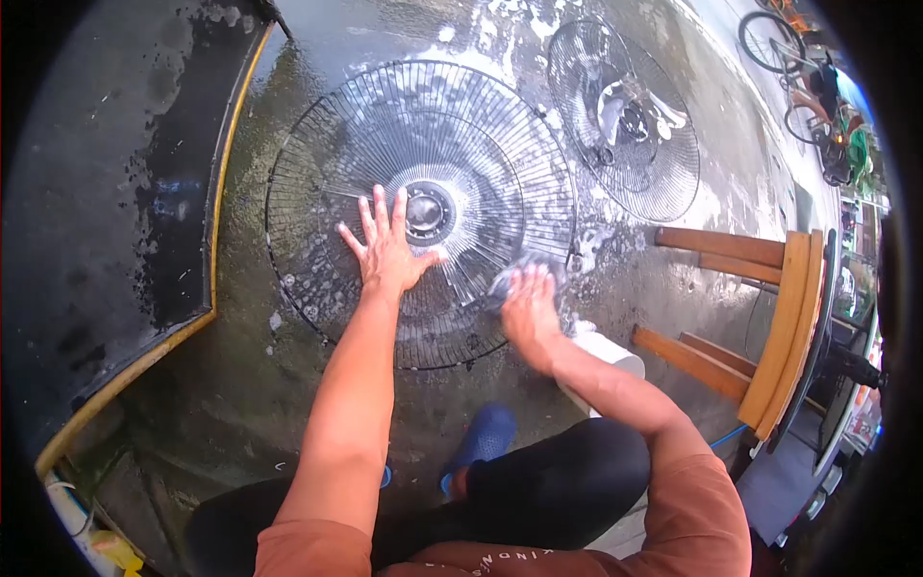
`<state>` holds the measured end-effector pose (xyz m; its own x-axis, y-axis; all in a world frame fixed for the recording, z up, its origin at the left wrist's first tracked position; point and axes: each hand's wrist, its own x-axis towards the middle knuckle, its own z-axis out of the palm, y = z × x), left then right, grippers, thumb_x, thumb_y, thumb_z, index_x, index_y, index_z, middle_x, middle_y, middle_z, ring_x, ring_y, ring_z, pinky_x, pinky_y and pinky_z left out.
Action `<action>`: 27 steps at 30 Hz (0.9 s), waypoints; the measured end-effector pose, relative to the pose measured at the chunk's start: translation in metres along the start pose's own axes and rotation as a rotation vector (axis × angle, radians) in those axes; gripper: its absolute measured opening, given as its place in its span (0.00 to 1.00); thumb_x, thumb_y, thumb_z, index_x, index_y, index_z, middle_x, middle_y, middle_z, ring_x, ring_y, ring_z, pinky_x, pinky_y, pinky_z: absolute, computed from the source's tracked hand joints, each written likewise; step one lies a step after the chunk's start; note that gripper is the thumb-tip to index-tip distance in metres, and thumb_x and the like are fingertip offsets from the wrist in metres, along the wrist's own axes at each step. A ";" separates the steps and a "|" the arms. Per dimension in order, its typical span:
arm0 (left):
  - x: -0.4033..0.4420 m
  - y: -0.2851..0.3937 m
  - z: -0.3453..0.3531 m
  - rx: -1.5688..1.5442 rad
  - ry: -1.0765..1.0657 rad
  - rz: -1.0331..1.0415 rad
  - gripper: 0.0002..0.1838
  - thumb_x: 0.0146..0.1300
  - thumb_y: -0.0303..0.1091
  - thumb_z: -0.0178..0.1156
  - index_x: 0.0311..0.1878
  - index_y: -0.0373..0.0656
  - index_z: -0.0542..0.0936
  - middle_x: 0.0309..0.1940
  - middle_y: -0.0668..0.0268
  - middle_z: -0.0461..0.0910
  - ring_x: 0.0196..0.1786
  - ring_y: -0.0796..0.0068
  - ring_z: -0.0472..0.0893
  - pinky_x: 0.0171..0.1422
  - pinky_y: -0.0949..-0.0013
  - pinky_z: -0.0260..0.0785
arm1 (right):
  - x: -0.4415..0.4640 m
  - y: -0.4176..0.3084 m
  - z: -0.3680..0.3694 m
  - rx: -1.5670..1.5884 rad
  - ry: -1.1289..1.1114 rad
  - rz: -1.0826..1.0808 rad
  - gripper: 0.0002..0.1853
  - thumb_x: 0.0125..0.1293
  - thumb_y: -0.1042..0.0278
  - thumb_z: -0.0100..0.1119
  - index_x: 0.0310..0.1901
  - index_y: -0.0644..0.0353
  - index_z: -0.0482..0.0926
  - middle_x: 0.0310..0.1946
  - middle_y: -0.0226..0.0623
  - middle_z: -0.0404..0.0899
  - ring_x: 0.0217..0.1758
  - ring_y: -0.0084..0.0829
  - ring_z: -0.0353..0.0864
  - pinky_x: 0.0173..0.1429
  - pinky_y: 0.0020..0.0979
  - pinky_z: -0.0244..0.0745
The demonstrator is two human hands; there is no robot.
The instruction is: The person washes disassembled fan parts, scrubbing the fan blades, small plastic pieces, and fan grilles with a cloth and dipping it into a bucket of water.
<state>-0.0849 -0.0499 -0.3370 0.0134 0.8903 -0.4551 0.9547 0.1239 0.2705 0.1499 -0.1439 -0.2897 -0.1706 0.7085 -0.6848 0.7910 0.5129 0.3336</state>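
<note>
A large round wire fan grille (490, 144) lies flat on the wet, soapy floor. My left hand (386, 240) rests on it with spread fingers, just beside the round hub (428, 213). At the grille's lower right edge, my right hand (529, 303) presses a greyish, foamy cloth or scrubber (502, 285) against the wires. Foam and suds cover parts of the grille and the floor around it.
More fan grilles with pale parts on them (625, 120) lie at the upper right. A wooden stool (788, 327) is on its side at the right. A white container (611, 356) stands by my right forearm. A dark yellow-edged panel (144, 192) fills the left. Bicycles (772, 43) stand farther off.
</note>
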 end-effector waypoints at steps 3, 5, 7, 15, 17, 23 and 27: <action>0.002 0.001 0.006 0.014 0.015 -0.013 0.75 0.42 0.79 0.69 0.86 0.59 0.38 0.87 0.58 0.28 0.87 0.48 0.30 0.80 0.22 0.22 | -0.035 -0.030 -0.001 0.401 0.175 -0.394 0.33 0.66 0.70 0.52 0.71 0.78 0.66 0.69 0.74 0.67 0.73 0.66 0.70 0.78 0.58 0.62; 0.002 0.002 0.009 0.024 0.021 -0.010 0.75 0.43 0.79 0.69 0.86 0.58 0.38 0.87 0.58 0.28 0.87 0.48 0.31 0.80 0.22 0.23 | -0.036 -0.043 0.006 0.759 0.278 -0.637 0.35 0.59 0.74 0.57 0.71 0.73 0.69 0.69 0.70 0.70 0.72 0.61 0.72 0.78 0.52 0.65; 0.000 0.007 0.001 0.051 0.003 -0.021 0.74 0.45 0.77 0.70 0.86 0.57 0.38 0.87 0.57 0.30 0.87 0.47 0.32 0.81 0.23 0.26 | -0.032 -0.045 0.006 0.924 0.341 -0.862 0.37 0.54 0.78 0.59 0.71 0.67 0.71 0.69 0.64 0.72 0.72 0.56 0.73 0.78 0.48 0.66; -0.022 -0.068 -0.039 0.027 0.544 0.043 0.43 0.60 0.41 0.70 0.76 0.41 0.62 0.80 0.53 0.59 0.82 0.46 0.55 0.82 0.30 0.44 | 0.012 0.055 -0.014 0.334 0.253 -0.596 0.21 0.62 0.77 0.53 0.57 0.58 0.83 0.45 0.45 0.87 0.53 0.43 0.88 0.63 0.44 0.81; -0.049 -0.077 -0.075 0.012 0.841 -0.154 0.36 0.61 0.36 0.69 0.70 0.39 0.66 0.76 0.50 0.63 0.77 0.47 0.62 0.78 0.33 0.53 | 0.025 0.073 -0.018 -0.094 0.300 -0.404 0.25 0.70 0.73 0.52 0.68 0.59 0.73 0.68 0.49 0.76 0.72 0.42 0.74 0.80 0.46 0.62; -0.087 -0.135 -0.012 -0.513 0.572 -0.613 0.26 0.70 0.51 0.62 0.53 0.34 0.78 0.49 0.47 0.80 0.54 0.45 0.79 0.61 0.48 0.70 | 0.011 0.049 -0.002 -0.028 0.181 -0.064 0.29 0.77 0.67 0.38 0.76 0.70 0.62 0.72 0.60 0.69 0.75 0.55 0.69 0.79 0.50 0.59; -0.090 -0.109 0.023 -0.905 0.717 -0.443 0.21 0.80 0.45 0.51 0.44 0.34 0.81 0.36 0.52 0.86 0.38 0.58 0.86 0.44 0.56 0.76 | -0.005 0.001 -0.002 0.206 -0.052 -0.322 0.34 0.71 0.63 0.54 0.69 0.84 0.63 0.54 0.65 0.80 0.52 0.52 0.86 0.54 0.51 0.82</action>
<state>-0.1837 -0.1540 -0.3449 -0.6966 0.6978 -0.1667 0.2823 0.4802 0.8305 0.1505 -0.1462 -0.2848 -0.4036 0.4983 -0.7673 0.8040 0.5935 -0.0375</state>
